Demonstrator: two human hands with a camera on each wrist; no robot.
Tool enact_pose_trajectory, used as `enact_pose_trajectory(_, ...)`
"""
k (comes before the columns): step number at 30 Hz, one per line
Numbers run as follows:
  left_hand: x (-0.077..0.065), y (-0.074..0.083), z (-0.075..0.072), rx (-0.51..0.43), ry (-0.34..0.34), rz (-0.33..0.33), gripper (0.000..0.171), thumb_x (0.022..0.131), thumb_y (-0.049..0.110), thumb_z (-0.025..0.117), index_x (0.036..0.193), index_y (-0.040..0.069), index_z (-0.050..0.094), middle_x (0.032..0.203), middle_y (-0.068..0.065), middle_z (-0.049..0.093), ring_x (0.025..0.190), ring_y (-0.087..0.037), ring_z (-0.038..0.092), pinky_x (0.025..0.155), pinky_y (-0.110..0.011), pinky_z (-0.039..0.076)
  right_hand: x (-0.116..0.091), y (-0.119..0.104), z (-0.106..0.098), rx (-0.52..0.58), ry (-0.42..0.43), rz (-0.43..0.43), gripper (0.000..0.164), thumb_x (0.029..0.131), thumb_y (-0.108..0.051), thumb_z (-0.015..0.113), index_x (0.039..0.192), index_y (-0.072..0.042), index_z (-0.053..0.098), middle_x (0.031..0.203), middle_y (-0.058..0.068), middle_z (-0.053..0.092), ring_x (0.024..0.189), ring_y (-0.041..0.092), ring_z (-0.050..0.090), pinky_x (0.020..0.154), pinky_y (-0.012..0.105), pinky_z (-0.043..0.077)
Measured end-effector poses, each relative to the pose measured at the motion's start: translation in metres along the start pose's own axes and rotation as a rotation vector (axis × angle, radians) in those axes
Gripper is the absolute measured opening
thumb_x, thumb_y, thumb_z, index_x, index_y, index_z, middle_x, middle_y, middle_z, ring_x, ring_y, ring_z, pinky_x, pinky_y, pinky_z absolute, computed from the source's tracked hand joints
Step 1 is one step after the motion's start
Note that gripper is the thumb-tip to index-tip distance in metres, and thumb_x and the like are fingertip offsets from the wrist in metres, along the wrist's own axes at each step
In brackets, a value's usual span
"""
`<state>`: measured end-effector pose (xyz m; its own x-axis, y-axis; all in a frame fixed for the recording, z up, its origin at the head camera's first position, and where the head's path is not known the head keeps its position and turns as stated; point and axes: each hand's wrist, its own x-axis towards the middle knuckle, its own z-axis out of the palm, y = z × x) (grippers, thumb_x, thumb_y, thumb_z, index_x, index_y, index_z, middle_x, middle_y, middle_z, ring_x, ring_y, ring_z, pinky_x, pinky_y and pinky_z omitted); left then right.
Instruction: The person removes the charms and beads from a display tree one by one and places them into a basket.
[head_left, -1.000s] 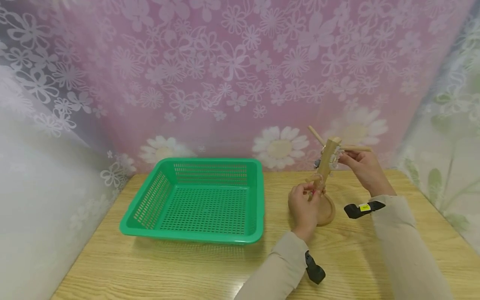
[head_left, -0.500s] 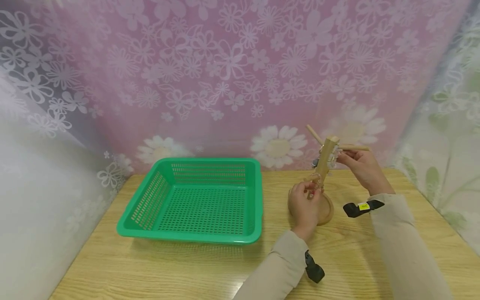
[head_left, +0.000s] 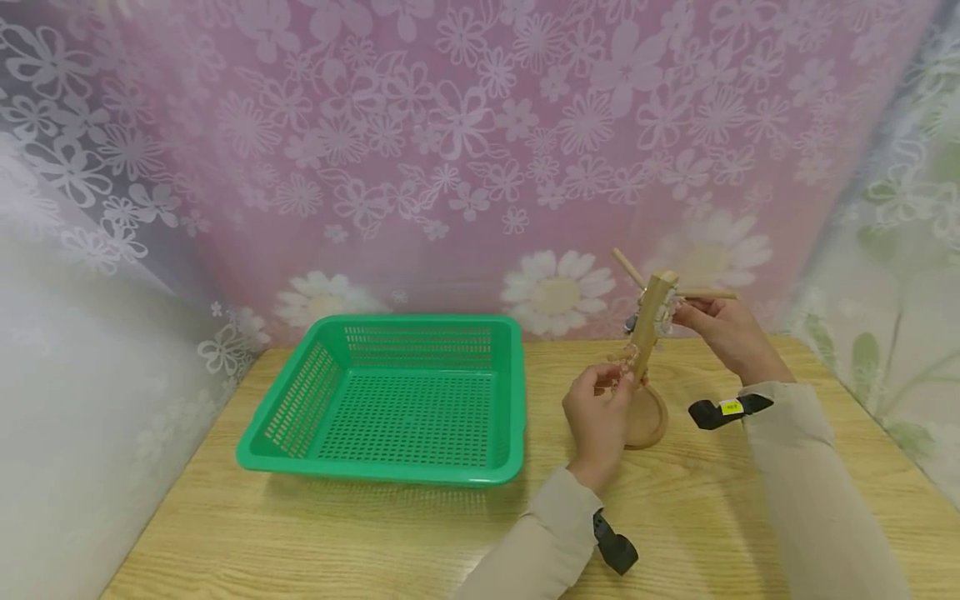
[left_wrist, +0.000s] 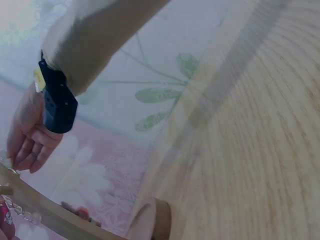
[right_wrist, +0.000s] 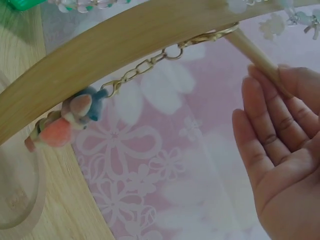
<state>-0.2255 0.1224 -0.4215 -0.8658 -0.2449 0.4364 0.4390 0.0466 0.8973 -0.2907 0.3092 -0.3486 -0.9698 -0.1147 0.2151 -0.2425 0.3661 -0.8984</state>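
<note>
A wooden stand (head_left: pixel 647 329) with a round base and side pegs rises at the table's right. My left hand (head_left: pixel 597 417) is at its lower peg, fingertips pinching a beaded bracelet (left_wrist: pixel 22 212) with pink and clear beads. On the stand's right, my right hand (head_left: pixel 723 337) holds an upper peg (right_wrist: pixel 257 57) between thumb and fingers. From that peg hangs a keychain (right_wrist: pixel 145 67) with a gold chain and a small plush figure (right_wrist: pixel 65 120). Pale beaded strands (right_wrist: pixel 300 19) show near the top of the post, and a dark grey charm (head_left: pixel 631 323) hangs on its left.
An empty green plastic basket (head_left: pixel 517 400) with slotted walls stands left of the stand on the wooden table (head_left: pixel 420 542). Behind the table hangs a pink floral curtain (head_left: pixel 420 167).
My left hand has shifted slightly left and up along the stand, and the beaded bracelet at its fingertips has changed its lie. My right hand stays at the upper peg.
</note>
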Motion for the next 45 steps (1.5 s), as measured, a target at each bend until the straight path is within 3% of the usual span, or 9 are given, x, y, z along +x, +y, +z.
enact_pose_trajectory(3, 0.002, 0.006, -0.003, -0.019, 0.015, 0.000, 0.005, 0.083, 0.016, 0.073, 0.087, 0.012, 0.071, 0.082, 0.007, 0.068, 0.075, -0.007, 0.059, 0.069, -0.028, 0.049, 0.000, -0.001, -0.001, 0.047, -0.030, -0.020, 0.026, 0.096, -0.029, 0.054, 0.120, -0.021, 0.061, 0.099, -0.020, 0.065, 0.093, -0.002, 0.061, 0.086, 0.014, 0.045)
enact_pose_trajectory(5, 0.003, 0.009, -0.005, -0.017, 0.024, 0.008, 0.006, 0.083, 0.017, 0.073, 0.086, 0.012, 0.072, 0.081, 0.006, 0.069, 0.073, -0.004, 0.059, 0.066, -0.025, 0.049, 0.000, 0.000, -0.001, 0.101, -0.044, -0.032, 0.022, 0.096, -0.024, 0.055, 0.117, -0.022, 0.061, 0.099, -0.018, 0.066, 0.093, -0.001, 0.062, 0.081, 0.009, 0.043)
enact_pose_trajectory(11, 0.004, 0.015, -0.010, -0.024, 0.020, 0.025, 0.005, 0.082, 0.016, 0.074, 0.085, 0.012, 0.074, 0.081, 0.004, 0.071, 0.071, -0.002, 0.061, 0.064, -0.020, 0.048, 0.001, 0.001, -0.001, 0.136, -0.042, -0.038, 0.019, 0.096, -0.023, 0.056, 0.114, -0.027, 0.063, 0.099, -0.017, 0.066, 0.092, 0.000, 0.062, 0.081, 0.009, 0.044)
enact_pose_trajectory(15, 0.004, 0.020, -0.015, -0.035, 0.005, 0.001, 0.004, 0.081, 0.015, 0.075, 0.084, 0.013, 0.075, 0.078, 0.005, 0.071, 0.071, 0.000, 0.061, 0.064, -0.021, 0.048, -0.001, -0.001, -0.002, 0.117, -0.048, -0.024, 0.024, 0.096, -0.024, 0.056, 0.119, -0.021, 0.061, 0.100, -0.017, 0.065, 0.094, 0.000, 0.062, 0.082, 0.010, 0.044)
enact_pose_trajectory(22, 0.004, 0.027, -0.020, -0.070, -0.024, -0.015, 0.005, 0.081, 0.017, 0.075, 0.084, 0.012, 0.076, 0.078, 0.004, 0.071, 0.072, -0.001, 0.062, 0.065, -0.022, 0.050, -0.003, -0.007, -0.004, -0.048, -0.042, 0.053, 0.044, 0.096, -0.040, 0.052, 0.131, -0.013, 0.053, 0.101, -0.025, 0.061, 0.095, -0.005, 0.059, 0.104, 0.047, 0.035)
enact_pose_trajectory(25, 0.004, 0.030, -0.024, -0.092, -0.035, -0.039, 0.006, 0.081, 0.017, 0.076, 0.085, 0.013, 0.076, 0.079, 0.004, 0.071, 0.072, -0.003, 0.061, 0.066, -0.022, 0.050, -0.002, -0.008, -0.002, -0.035, -0.034, 0.048, 0.046, 0.095, -0.039, 0.052, 0.132, -0.012, 0.053, 0.101, -0.024, 0.062, 0.095, -0.003, 0.060, 0.101, 0.033, 0.040)
enact_pose_trajectory(29, 0.005, 0.033, -0.029, -0.129, -0.048, -0.069, 0.006, 0.081, 0.017, 0.076, 0.085, 0.013, 0.075, 0.080, 0.003, 0.071, 0.071, -0.004, 0.061, 0.066, -0.022, 0.051, -0.002, -0.006, 0.002, 0.043, -0.005, -0.010, 0.033, 0.096, -0.031, 0.054, 0.125, -0.016, 0.060, 0.099, -0.021, 0.065, 0.092, 0.000, 0.062, 0.084, 0.013, 0.045)
enact_pose_trajectory(42, 0.013, 0.052, -0.048, -0.199, -0.091, -0.089, 0.013, 0.081, 0.022, 0.075, 0.088, 0.010, 0.075, 0.084, -0.002, 0.071, 0.069, -0.007, 0.060, 0.063, -0.023, 0.052, 0.000, -0.004, 0.002, 0.110, -0.009, -0.028, 0.028, 0.096, -0.026, 0.054, 0.122, -0.018, 0.064, 0.100, -0.019, 0.066, 0.091, 0.002, 0.063, 0.082, 0.014, 0.046)
enact_pose_trajectory(45, 0.016, 0.054, -0.054, -0.200, -0.104, -0.110, 0.014, 0.081, 0.021, 0.075, 0.088, 0.010, 0.075, 0.085, -0.003, 0.070, 0.071, -0.007, 0.059, 0.063, -0.023, 0.051, -0.001, -0.004, 0.003, 0.081, -0.007, -0.016, 0.027, 0.096, -0.029, 0.054, 0.121, -0.022, 0.063, 0.100, -0.021, 0.065, 0.092, 0.001, 0.063, 0.081, 0.013, 0.046)
